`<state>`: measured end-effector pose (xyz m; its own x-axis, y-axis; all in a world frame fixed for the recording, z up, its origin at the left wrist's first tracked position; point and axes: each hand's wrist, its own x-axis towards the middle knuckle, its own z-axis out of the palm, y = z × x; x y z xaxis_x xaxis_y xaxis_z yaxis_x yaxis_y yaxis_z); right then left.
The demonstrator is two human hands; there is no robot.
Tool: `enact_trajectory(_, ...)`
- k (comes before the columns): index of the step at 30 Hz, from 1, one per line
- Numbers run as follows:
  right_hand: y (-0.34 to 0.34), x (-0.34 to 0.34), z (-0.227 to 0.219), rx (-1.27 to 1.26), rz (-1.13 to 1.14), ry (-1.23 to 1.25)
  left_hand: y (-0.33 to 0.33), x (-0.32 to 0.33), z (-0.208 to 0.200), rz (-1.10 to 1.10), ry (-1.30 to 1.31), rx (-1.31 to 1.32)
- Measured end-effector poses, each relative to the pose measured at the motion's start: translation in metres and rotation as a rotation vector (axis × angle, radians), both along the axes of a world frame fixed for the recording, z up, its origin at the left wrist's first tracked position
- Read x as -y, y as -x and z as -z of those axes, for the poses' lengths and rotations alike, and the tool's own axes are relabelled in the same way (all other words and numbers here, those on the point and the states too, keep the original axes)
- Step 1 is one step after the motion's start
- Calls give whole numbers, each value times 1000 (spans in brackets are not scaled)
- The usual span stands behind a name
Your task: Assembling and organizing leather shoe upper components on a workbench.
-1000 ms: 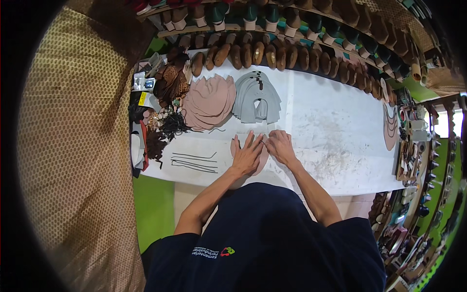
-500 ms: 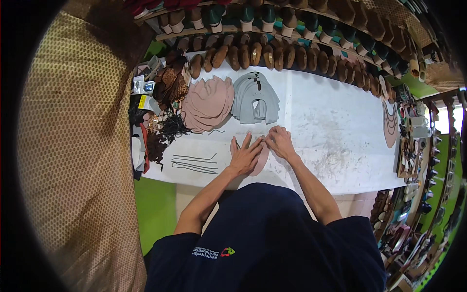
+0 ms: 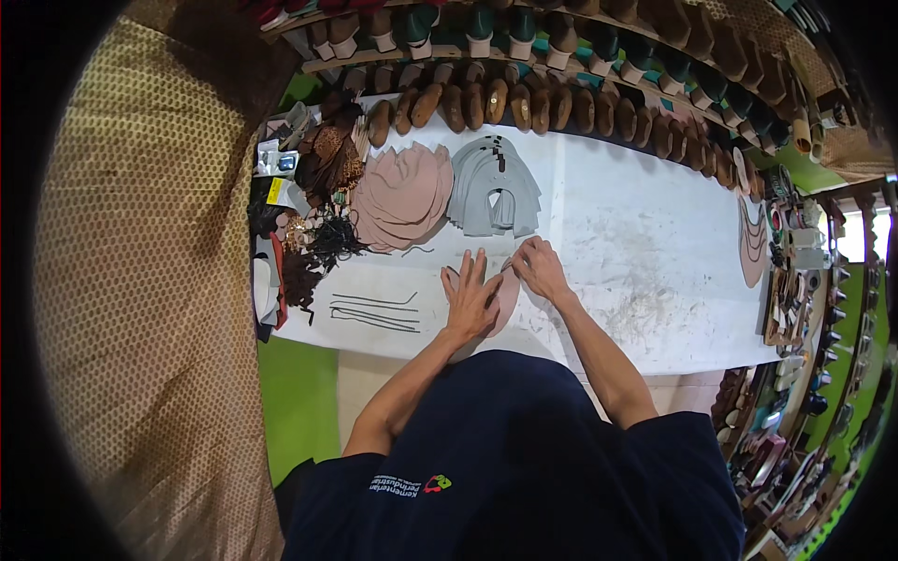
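Observation:
A pink curved shoe-upper piece lies on the white worktable in front of me. Pressed flat on its left part is my left hand, fingers stretched and spread. At the piece's upper right edge, my right hand pinches the rim between thumb and fingers. Anything thin under those fingertips is too small to make out. Farther off lie a fanned stack of pink pieces and a stack of grey arched pieces. Several thin dark strips lie left of my left hand.
Wooden shoe lasts line the table's far edge, below a shelf of heeled shoes. A clutter of black cords and brown scraps occupies the left end. More pink pieces lie at the right, near a crowded rack. A patterned curtain hangs at left.
My right hand has stayed at the piece's edge and shifted up slightly. The left hand's fingers have spread a little and turned more upright. The view has tilted slightly.

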<state>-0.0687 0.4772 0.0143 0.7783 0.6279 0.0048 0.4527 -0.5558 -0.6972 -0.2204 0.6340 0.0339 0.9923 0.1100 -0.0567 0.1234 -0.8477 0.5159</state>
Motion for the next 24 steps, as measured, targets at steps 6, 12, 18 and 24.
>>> enact_trajectory(6,2,0,-3,50,-60,54,9,-4,10,13,-98,33)
enact_trajectory(12,1,-1,4,44,-29,63,5,-6,7,81,-158,20)
enact_trajectory(18,0,-7,6,11,-37,73,5,-5,8,60,-120,16)
enact_trajectory(24,-4,-9,5,-22,-33,92,3,-4,8,61,-118,4)
